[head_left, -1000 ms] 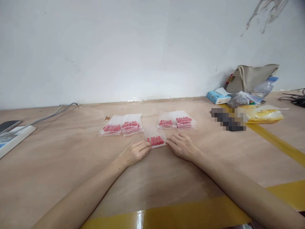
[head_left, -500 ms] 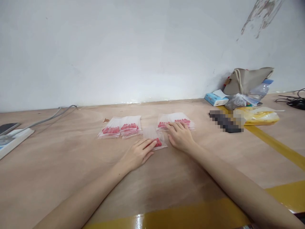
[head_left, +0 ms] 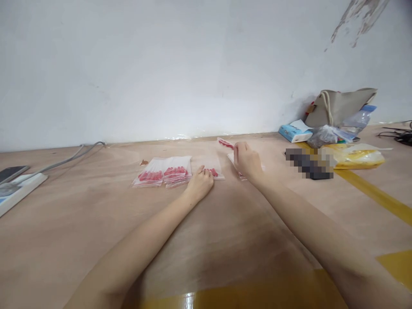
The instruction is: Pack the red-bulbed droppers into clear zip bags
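Note:
On the wooden table lie small clear bags with red pieces inside. My left hand rests with curled fingers on one such bag in the middle. My right hand is raised a little and pinches another bag of red pieces by its edge, above a further bag lying under the hand. Two stacks of the same bags sit side by side to the left of my left hand.
A white power strip with a grey cable and a phone lie at the far left. At the back right stand a beige bag, a blue box, plastic bags and a yellow packet. Yellow tape lines cross the table.
My right hand has lifted one bag off the right-hand pile. My left hand has slid the middle bag away from me, up beside the left stacks.

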Demonstrator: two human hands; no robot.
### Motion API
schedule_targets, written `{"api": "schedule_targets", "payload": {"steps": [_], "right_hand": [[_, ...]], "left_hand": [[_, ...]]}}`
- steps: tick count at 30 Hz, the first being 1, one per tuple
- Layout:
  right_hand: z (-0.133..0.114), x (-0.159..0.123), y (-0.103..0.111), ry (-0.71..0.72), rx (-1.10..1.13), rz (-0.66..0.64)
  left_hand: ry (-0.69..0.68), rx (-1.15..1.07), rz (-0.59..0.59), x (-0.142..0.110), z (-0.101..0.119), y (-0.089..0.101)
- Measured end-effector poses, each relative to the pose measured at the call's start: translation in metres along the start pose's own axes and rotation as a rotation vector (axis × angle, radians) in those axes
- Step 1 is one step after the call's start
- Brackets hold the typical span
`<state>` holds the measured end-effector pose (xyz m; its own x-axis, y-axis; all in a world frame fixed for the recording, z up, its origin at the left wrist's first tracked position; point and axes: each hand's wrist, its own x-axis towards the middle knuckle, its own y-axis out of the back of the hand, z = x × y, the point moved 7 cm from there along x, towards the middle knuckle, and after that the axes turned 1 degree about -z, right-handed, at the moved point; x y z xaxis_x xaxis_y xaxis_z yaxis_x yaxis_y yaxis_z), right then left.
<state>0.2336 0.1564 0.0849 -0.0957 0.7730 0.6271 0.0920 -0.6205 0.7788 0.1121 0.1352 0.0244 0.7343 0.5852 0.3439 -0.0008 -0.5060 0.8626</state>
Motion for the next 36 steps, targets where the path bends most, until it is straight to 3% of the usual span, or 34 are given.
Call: {"api": "schedule_targets", "payload": {"steps": [3, 6, 8, 11, 14, 19, 27, 36], "right_hand": [[-0.007, -0.04, 0.02, 0.18, 0.163, 0.212], [-0.018, -0.091, 0.039, 0.418, 0.201, 0.39], [-0.029, -0.116, 0.042, 0.604, 0.202, 0.362], [-0.042, -0.132, 0.037, 0.787, 0.221, 0.209], [-0.047, -0.13, 0.031, 0.774, 0.263, 0.117], [-0.046, -0.123, 0.024, 0.706, 0.337, 0.03], [-0.023, -0.126, 0.026, 0.686, 0.385, 0.052], [-0.029, -0.124, 0.025, 0.759, 0.327, 0.054]], "left_hand": [[0.085, -0.024, 0.039, 0.003, -0.011, -0.001], [0.113, -0.076, 0.095, -0.025, -0.009, 0.012], [0.085, -0.147, 0.14, -0.054, 0.0, 0.025], [-0.034, -0.536, 0.262, -0.093, 0.014, 0.048], [-0.121, -0.611, 0.279, -0.104, 0.021, 0.055], [-0.231, -0.442, 0.45, -0.099, 0.021, 0.058], [-0.246, -0.361, 0.423, -0.1, 0.017, 0.057], [-0.298, -0.294, 0.448, -0.102, 0.021, 0.062]]}}
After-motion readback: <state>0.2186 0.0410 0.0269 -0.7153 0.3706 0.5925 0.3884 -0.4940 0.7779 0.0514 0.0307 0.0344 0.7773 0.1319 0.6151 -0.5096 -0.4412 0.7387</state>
